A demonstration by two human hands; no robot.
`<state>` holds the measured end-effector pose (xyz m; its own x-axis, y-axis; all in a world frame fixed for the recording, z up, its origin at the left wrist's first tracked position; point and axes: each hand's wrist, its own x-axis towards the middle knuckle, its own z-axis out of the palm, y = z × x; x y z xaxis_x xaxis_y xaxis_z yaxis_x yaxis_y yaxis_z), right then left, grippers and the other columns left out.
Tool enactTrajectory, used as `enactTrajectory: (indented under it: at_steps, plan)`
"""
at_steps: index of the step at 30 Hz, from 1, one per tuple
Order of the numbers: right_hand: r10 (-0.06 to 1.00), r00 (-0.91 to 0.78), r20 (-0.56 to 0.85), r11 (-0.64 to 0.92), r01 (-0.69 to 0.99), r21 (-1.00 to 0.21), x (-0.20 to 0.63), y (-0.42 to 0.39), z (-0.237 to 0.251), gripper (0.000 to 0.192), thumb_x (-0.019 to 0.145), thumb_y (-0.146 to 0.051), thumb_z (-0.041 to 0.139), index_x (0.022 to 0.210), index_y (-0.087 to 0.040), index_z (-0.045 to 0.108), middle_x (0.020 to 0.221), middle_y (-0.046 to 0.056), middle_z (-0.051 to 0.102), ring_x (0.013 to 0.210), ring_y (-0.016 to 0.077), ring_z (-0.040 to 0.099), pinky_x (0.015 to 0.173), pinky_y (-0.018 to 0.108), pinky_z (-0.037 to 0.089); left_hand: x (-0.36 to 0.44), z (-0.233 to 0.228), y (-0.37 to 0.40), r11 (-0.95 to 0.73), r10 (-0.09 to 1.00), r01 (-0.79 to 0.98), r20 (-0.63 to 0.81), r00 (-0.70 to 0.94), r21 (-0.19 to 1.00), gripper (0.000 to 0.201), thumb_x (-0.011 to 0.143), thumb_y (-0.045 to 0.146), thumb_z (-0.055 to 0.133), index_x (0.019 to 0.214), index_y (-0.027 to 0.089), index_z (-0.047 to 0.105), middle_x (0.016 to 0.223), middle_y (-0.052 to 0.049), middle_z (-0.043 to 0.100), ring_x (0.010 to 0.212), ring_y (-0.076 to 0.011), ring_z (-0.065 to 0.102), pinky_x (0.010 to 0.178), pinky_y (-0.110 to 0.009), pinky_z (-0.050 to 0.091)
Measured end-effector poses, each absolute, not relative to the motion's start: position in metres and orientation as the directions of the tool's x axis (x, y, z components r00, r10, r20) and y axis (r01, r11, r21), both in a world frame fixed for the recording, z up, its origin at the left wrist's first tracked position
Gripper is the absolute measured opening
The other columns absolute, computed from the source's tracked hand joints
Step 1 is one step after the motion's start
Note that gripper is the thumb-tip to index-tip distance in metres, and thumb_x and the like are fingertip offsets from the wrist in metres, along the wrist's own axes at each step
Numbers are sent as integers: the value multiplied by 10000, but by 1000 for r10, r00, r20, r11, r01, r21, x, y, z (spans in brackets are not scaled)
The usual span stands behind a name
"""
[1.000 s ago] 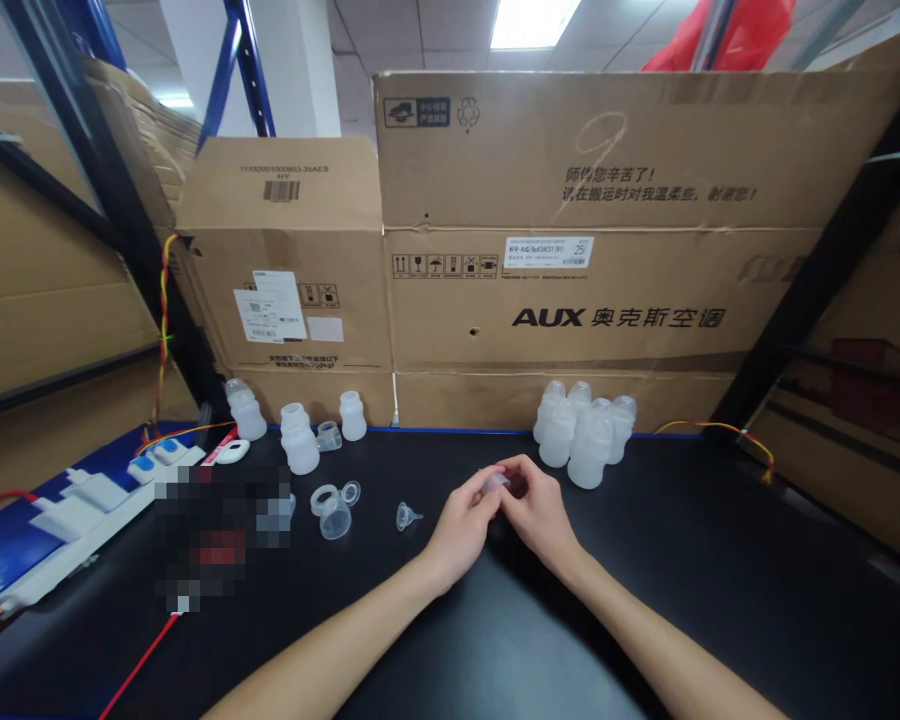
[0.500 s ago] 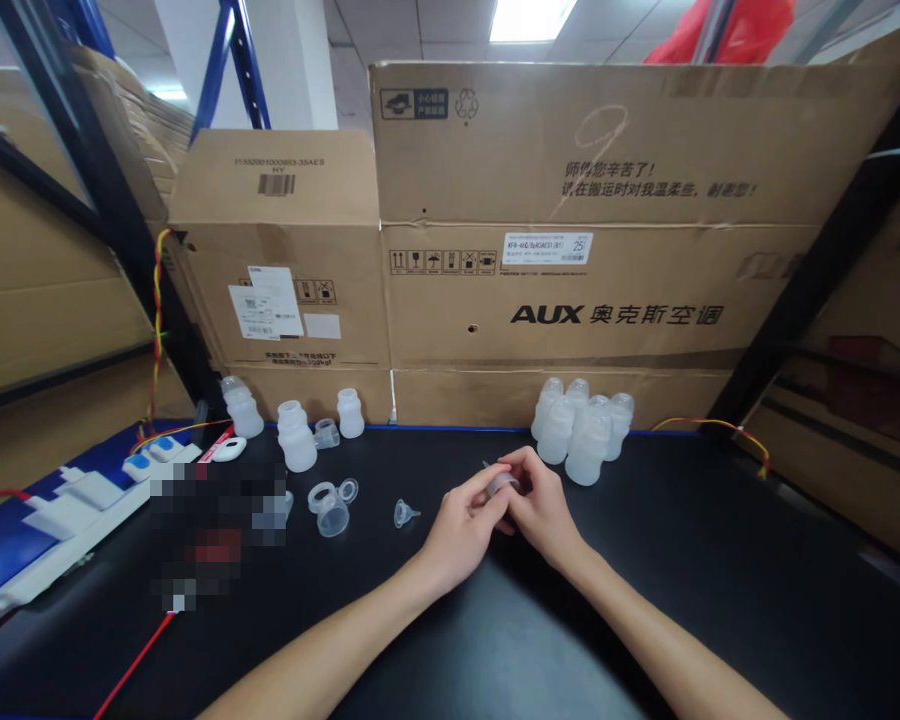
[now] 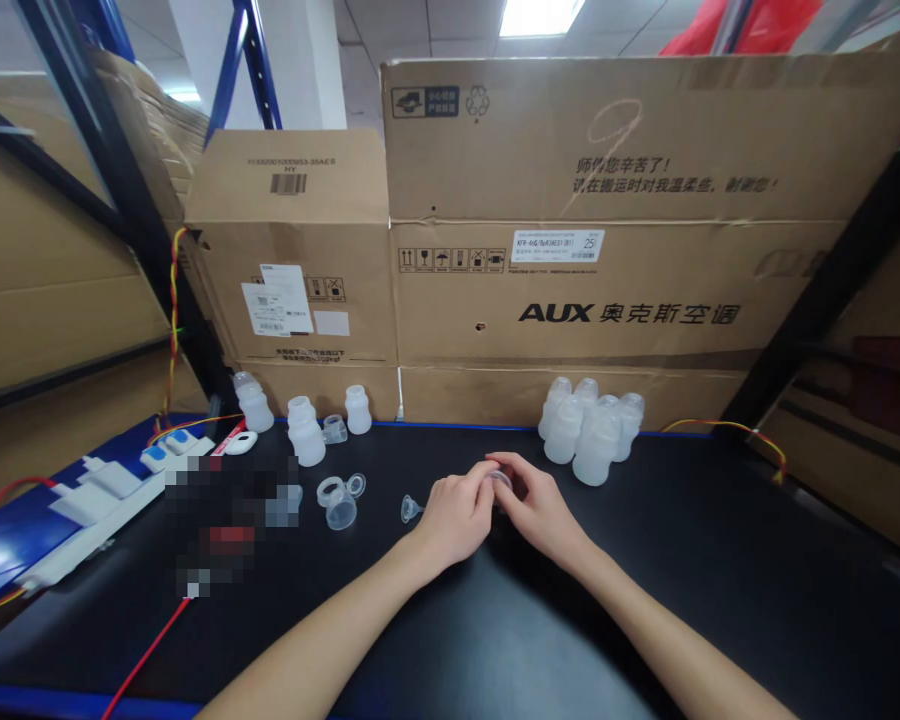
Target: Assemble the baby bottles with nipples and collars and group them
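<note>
Over the middle of the black table, my left hand (image 3: 461, 510) and my right hand (image 3: 536, 500) meet with bent fingers around a small translucent plastic ring (image 3: 501, 477). Most of the ring is covered by fingers, so its full shape is hidden. Just left of my left hand lies a clear, funnel-shaped bottle teat (image 3: 409, 509), its narrow end toward the hand. Farther left a clear cap (image 3: 341, 512) rests against a loose collar ring (image 3: 330, 490) and a smaller disc-like ring (image 3: 356, 485).
Capped milky bottles (image 3: 592, 455) cluster at the back right. More bottles (image 3: 305, 432) and a clear cap (image 3: 334, 430) stand at the back left. A power strip (image 3: 120, 520) with plugs lines the left edge. Cardboard (image 3: 570, 370) walls the back; blurred items (image 3: 232, 520) lie left.
The whole view has shifted slightly right. My left hand has turned and closed in more, covering more of the ring. It now sits closer to the teat. Both hands keep their hold.
</note>
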<state>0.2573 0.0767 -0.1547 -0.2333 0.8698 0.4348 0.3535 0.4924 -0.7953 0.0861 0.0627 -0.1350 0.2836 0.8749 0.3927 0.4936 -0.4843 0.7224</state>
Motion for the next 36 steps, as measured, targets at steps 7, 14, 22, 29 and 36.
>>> enactTrajectory:
  at_steps: [7,14,22,29,36]
  plan:
    - [874,-252,415,482,343,-806,253,71,-155,398,1011,-430,500,1332,-204,568,850,14,633,695,127,583,652,231,478,83,-134,69,-471,871,691,412,267,548,353,990,255,398,1204,273,679,931,-24,782,779,-198,721,728,-281,484]
    - [875,-141,464,481,367,-796,250,73,-157,349,982,-443,552,1220,-192,600,773,4,612,656,128,546,600,221,409,85,-133,64,-485,862,687,427,273,541,295,996,284,427,1156,290,675,915,13,770,721,-154,685,671,-261,454]
    - [852,-119,510,504,450,-738,256,77,-156,288,1002,-395,504,1162,-199,641,886,26,659,737,141,604,686,245,461,50,-94,79,-508,827,763,475,301,400,260,935,433,588,1131,315,711,867,37,745,810,-163,684,718,-271,485]
    - [811,-326,486,567,643,-514,265,84,-163,293,952,-224,519,1222,-234,634,1041,40,632,868,153,622,759,255,475,-40,-71,124,-19,723,988,685,-91,151,458,910,359,550,1333,194,619,1370,-130,613,1263,-353,542,1055,-496,450]
    - [731,-497,467,678,602,-421,258,78,-162,126,960,-162,528,1017,-212,628,1029,21,606,879,126,593,768,222,447,-83,-99,144,128,859,991,497,-123,24,685,852,369,611,1499,208,454,1614,-163,351,1445,-410,360,1169,-572,320]
